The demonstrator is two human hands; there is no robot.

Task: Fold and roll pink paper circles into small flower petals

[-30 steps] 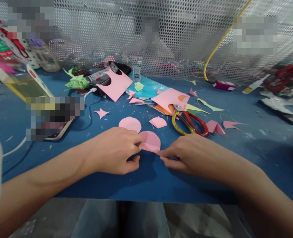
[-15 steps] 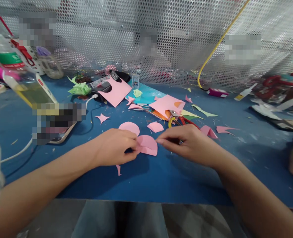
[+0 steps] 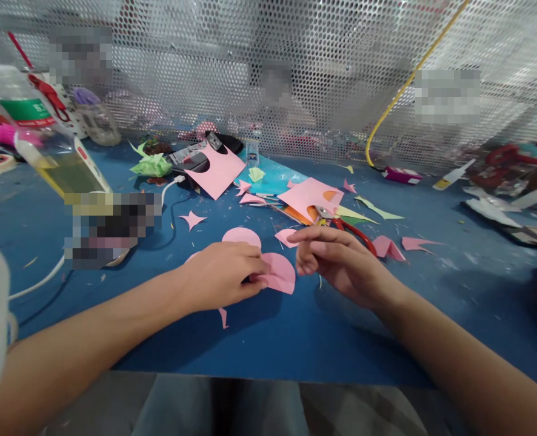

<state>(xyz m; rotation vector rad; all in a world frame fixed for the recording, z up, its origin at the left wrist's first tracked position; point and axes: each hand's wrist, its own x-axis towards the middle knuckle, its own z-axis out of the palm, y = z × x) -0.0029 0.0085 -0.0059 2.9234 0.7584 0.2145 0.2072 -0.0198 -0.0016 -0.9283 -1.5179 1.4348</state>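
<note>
My left hand (image 3: 225,275) pinches a creased pink paper disc (image 3: 281,274) at its left edge, just above the blue table. Right of the disc, my right hand (image 3: 343,260) hovers apart from it with the index finger stretched out and the other fingers loosely curled; nothing shows in it. Another pink paper disc (image 3: 241,236) lies behind my left hand, partly covered. A smaller rounded pink piece (image 3: 285,237) rests beyond my right fingertips. Red-handled scissors (image 3: 357,233) lie behind my right hand, which hides part of them.
Cut pink sheets (image 3: 311,195), a blue sheet (image 3: 275,172) and paper scraps (image 3: 193,220) lie across the table. At the left are a phone (image 3: 114,233) with a white cable (image 3: 36,284) and a plastic bottle (image 3: 27,112). A perforated metal screen (image 3: 232,72) stands behind.
My right hand has drawn back from the disc's right edge, and its fingers have parted from a pinch. My left hand still grips the disc. The whole view has shifted slightly.
</note>
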